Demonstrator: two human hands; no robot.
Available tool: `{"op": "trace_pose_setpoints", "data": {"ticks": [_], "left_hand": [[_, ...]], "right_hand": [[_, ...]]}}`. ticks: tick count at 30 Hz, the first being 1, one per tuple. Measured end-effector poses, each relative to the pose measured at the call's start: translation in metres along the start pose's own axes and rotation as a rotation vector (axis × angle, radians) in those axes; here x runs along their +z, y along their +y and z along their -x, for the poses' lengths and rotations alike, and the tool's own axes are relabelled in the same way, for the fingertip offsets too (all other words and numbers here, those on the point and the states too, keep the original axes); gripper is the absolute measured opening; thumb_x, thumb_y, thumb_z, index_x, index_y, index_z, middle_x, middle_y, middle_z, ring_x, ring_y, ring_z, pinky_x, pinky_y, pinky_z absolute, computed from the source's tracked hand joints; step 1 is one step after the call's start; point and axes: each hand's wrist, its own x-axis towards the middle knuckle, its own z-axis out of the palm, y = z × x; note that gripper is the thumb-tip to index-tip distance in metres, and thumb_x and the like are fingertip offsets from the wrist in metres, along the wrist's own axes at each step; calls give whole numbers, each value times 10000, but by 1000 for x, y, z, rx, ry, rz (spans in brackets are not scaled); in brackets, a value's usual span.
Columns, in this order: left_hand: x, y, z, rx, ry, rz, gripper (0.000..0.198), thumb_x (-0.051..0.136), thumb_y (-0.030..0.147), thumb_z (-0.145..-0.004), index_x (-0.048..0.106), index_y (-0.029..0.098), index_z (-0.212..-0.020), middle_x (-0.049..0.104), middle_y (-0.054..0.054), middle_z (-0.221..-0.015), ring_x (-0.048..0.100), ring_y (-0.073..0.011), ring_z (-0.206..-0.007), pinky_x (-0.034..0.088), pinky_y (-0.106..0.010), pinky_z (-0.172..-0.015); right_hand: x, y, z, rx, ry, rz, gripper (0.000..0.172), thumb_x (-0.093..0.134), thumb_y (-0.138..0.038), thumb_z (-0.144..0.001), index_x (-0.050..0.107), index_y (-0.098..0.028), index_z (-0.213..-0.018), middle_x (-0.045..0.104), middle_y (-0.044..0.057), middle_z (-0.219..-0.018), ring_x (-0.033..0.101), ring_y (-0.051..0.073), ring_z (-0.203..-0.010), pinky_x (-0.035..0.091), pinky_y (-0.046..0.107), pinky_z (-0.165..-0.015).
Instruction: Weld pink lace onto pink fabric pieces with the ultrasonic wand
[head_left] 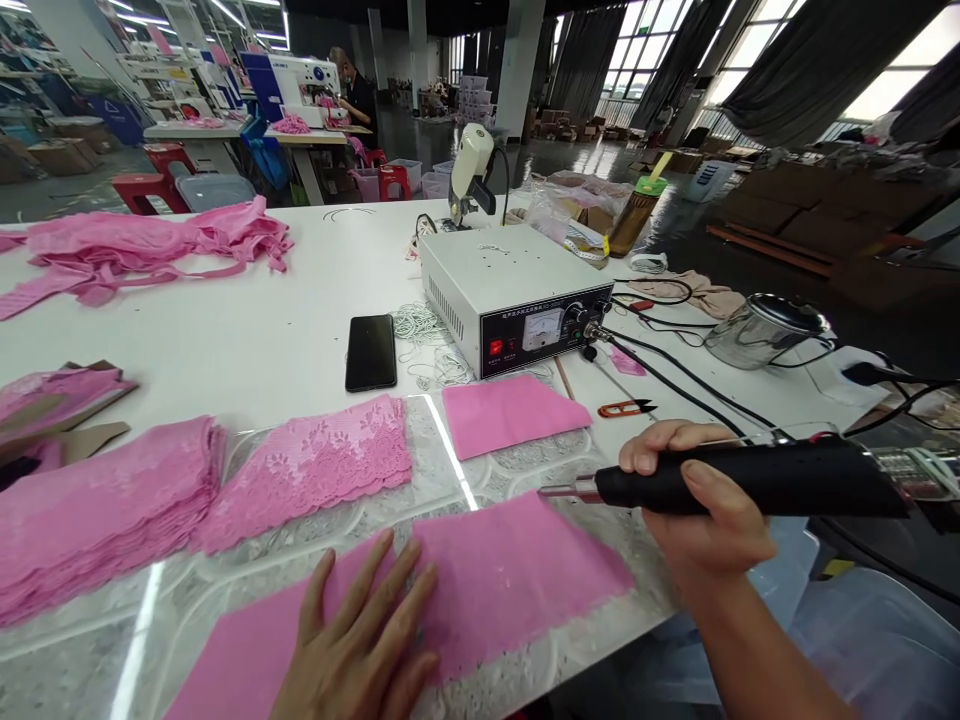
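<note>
Right grip: wrapped around the black sleeve of a handheld tool, thumb on the near side.
Tool tip: a slim metal rod at the upper left corner of the right pink panel; whether it touches the fabric, I cannot tell.
Left grip: palm down, fingers spread, holding nothing; it lies across the left pink panel and the adjoining edge of the right one. The hand hides part of where they meet.
Marbled sheet: under both panels, near the front of the white surface.
Beyond the panels: a smaller pink panel, with a lace-edged piece to its left, then a stack of lace panels.
Control box: behind the smaller panel, its red switch lit, cables plugged into the front.
Beside the box: a smartphone to the left; orange thread snips near its front right.
Far left: crumpled pink garments.
Background: a person at a sewing machine.
</note>
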Motion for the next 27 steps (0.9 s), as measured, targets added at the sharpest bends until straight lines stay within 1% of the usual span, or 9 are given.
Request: {"op": "trace_pose_setpoints", "data": {"ticks": [3,6,11,15,18,21,24,27], "left_hand": [[-1,0,1,-3,-8,2,447,502,308,-967,531,213,-1403,581,-60,-1398,414,-268,-1403,30,-468,-1227],[-1,0,2,-12,-17,6,462,498,318,-967,514,221,-1419,579,-58,-1400,417,-270,-1400,32,-463,-1227],[-1,0,2,-4,-17,-2,463,503,335,-965,520,222,-1414,583,-55,-1397,409,-270,-1406,36,-468,-1227],[0,-1,1,10,-17,-15,454,504,319,-959,539,198,-1396,568,-60,-1412,362,-274,-1432,40,-476,-1227],[3,-3,1,37,8,-21,452,505,308,-951,551,172,-1379,546,-64,-1433,296,-279,-1463,35,-495,-1225],[6,-5,2,43,21,-3,450,489,305,-954,543,180,-1383,548,-59,-1432,255,-259,-1481,38,-503,-1224],[9,-8,2,40,52,32,448,478,296,-950,540,194,-1382,581,-57,-1398,217,-232,-1495,41,-497,-1226],[9,-11,0,58,69,45,446,488,284,-940,550,192,-1371,615,-67,-1357,180,-217,-1504,27,-482,-1227]], "right_hand": [[-8,-5,2,11,6,5,76,650,-278,-705,656,-230,-764,581,6,-726,509,137,-537,478,326,-516],[-15,-11,6,24,9,22,95,683,-305,-705,661,-236,-767,578,8,-720,506,138,-525,474,324,-501],[-18,-15,9,17,15,22,124,719,-328,-702,671,-230,-761,577,13,-710,511,137,-510,475,320,-482],[-18,-15,9,10,-15,-6,120,714,-308,-719,672,-212,-777,581,10,-710,527,128,-525,486,308,-495],[-19,-13,10,5,-33,-16,89,691,-275,-743,668,-203,-790,592,9,-718,539,124,-548,499,302,-519],[-19,-12,11,10,-38,-26,63,667,-257,-755,666,-209,-797,596,11,-725,547,129,-563,506,307,-534],[-20,-13,11,10,-25,-43,85,665,-269,-748,668,-213,-812,591,14,-744,551,132,-569,503,311,-536],[-26,-17,11,9,7,-61,106,660,-276,-744,673,-204,-822,589,15,-757,548,124,-564,490,298,-530]]}}
